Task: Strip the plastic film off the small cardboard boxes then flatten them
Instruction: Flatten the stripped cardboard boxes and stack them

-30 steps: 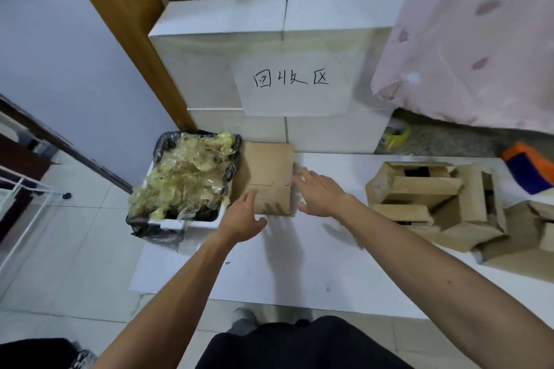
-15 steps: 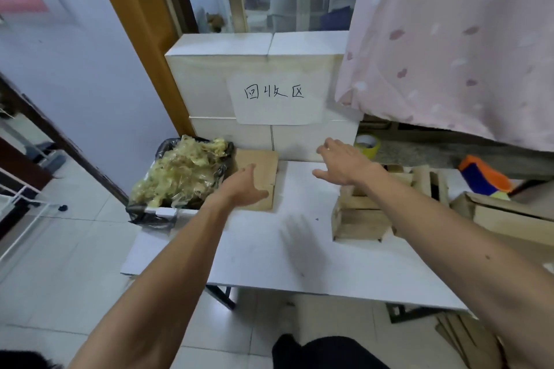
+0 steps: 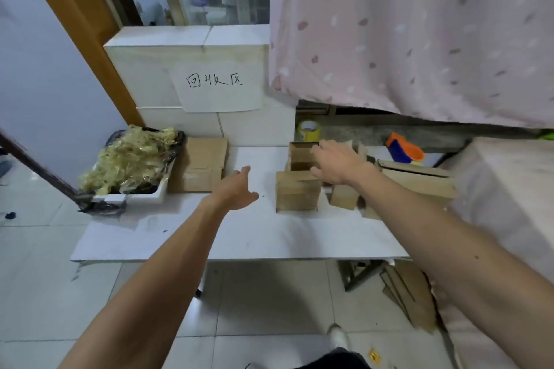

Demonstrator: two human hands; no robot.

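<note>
Over the table [image 3: 239,237], left hand [image 3: 235,192], right hand [image 3: 335,163] open

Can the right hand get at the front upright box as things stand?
Probably yes. The right hand is open, just behind and above the front box, with nothing between them. The left hand is off to the side, not touching it.

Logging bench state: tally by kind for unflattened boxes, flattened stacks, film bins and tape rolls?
Unflattened boxes: at least 4; right hand hides part of the cluster
Flattened stack: 1
Film bin: 1
Tape roll: 1
Total: at least 7
</note>
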